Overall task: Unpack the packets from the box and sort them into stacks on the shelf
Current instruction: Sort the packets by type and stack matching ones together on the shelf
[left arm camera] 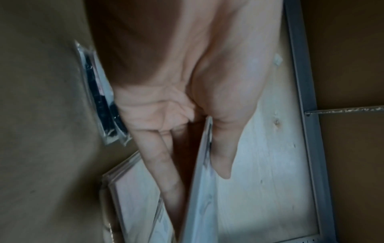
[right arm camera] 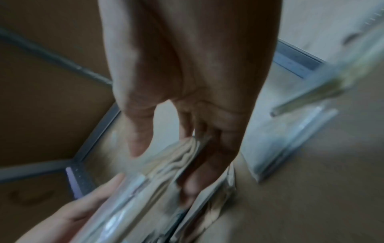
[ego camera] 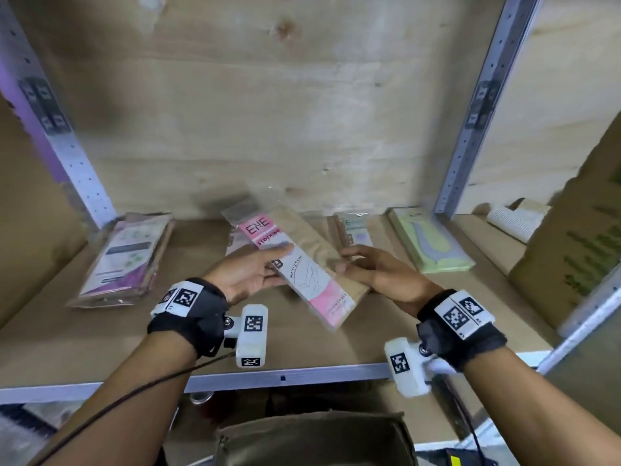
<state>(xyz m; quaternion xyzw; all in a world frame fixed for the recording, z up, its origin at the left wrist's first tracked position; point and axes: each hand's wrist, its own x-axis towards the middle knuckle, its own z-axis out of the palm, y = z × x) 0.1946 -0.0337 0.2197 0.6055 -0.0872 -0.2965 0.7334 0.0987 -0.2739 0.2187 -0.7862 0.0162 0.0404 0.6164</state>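
Note:
A clear packet [ego camera: 304, 264] with a pink-and-white card and tan stockings hangs tilted just above the wooden shelf [ego camera: 100, 334]. My left hand [ego camera: 268, 267] pinches its left edge, thumb on top and fingers beneath. At the right edge my right hand [ego camera: 349, 262] grips it the same way. The left wrist view shows the packet [left arm camera: 199, 213] edge-on between thumb and fingers. In the right wrist view my right hand [right arm camera: 164, 169] clasps the packet [right arm camera: 166, 164], with the left hand's fingers [right arm camera: 83, 210] below. A pink stack [ego camera: 232, 238] lies behind the held packet, mostly hidden.
On the shelf lie a purple stack [ego camera: 127, 257] at left, a teal-labelled packet [ego camera: 353, 230] and a light green stack [ego camera: 433, 243] at right. A large cardboard box [ego camera: 578, 237] stands at far right. Another open box [ego camera: 312, 438] sits below the shelf edge.

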